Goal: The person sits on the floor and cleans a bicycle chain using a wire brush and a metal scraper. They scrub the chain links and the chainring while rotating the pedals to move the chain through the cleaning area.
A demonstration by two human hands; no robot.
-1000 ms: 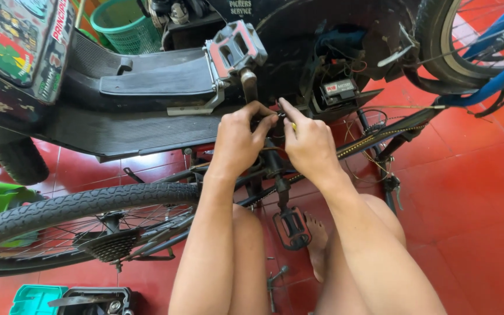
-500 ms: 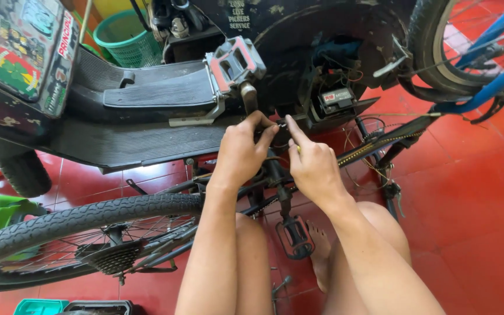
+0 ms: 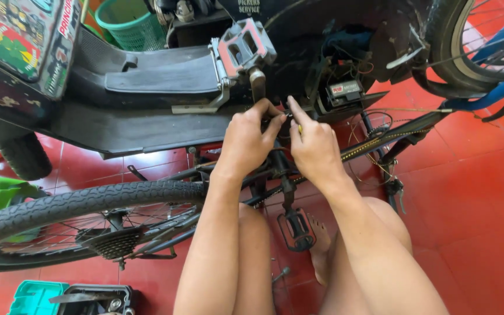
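Both hands have crept up toward the crank arm (image 3: 259, 87) since a second ago. The left hand (image 3: 246, 143) fingers curl shut around it below the grey pedal (image 3: 246, 44); the right hand (image 3: 313, 146) pinches something small beside it, unidentifiable.

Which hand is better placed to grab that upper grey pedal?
Probably the left hand: it sits right below the grey pedal and its crank arm. The right hand lies farther off and seems to pinch a small yellowish tool.
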